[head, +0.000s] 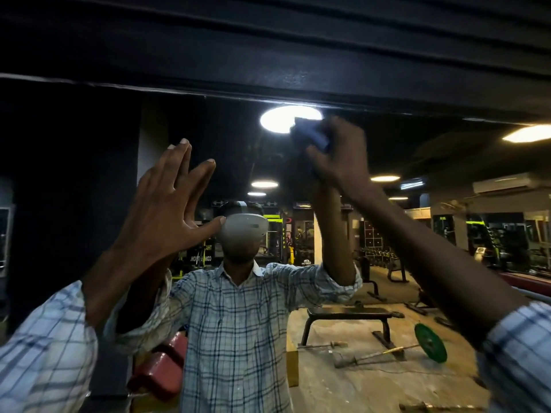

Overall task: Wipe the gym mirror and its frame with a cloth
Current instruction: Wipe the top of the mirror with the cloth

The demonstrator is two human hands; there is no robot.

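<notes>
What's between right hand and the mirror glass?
Head view: a blue cloth, held by the right hand against the mirror near its top.

Dim gym; round ceiling lights (264,184); black bench (348,315).

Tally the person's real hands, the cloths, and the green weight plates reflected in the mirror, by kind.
Hands: 2, the left hand with fingers straight, and the right hand gripping the cloth.
Cloths: 1, the blue cloth, held high near the top frame.
Green weight plates: 1, the green weight plate, seen on the floor in the mirror.
Total: 4
</notes>
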